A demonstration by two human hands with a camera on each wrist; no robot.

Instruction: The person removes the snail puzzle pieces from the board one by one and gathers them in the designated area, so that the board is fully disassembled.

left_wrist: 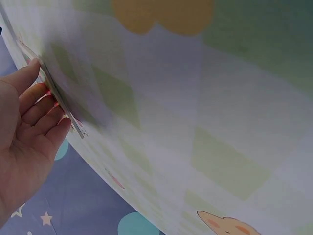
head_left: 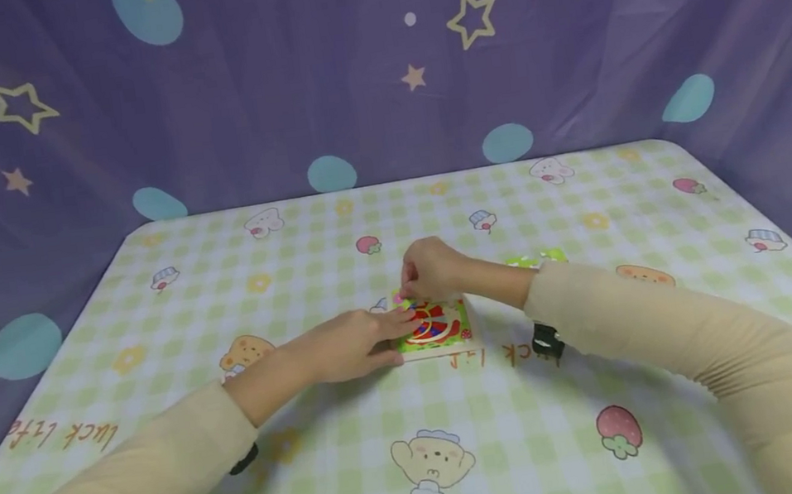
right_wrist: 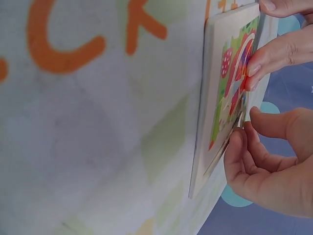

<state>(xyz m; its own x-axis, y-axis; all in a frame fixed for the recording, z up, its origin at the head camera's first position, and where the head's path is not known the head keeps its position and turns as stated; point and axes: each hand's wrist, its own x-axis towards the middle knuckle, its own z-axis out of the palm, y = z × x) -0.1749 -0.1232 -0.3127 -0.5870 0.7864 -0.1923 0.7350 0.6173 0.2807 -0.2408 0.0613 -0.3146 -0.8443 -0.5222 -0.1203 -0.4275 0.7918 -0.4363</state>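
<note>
A flat puzzle board (head_left: 438,351) with a pale wooden border and a bright red, green and blue picture lies on the table. Across its left part rests my left hand (head_left: 356,344), fingertips on the picture and thumb at the near edge. My right hand (head_left: 436,268) bends over the far edge, thumb and fingers pinched together around a thin puzzle piece (right_wrist: 240,119), mostly hidden by the fingers. In the right wrist view both hands meet at the picture. The left wrist view shows the left fingers (left_wrist: 41,110) lying along the board's face.
Behind the right forearm, a green patterned sheet or board (head_left: 553,254) shows in part. A checked tablecloth (head_left: 323,490) with printed cartoons covers the table. A purple curtain (head_left: 344,78) hangs along the far side.
</note>
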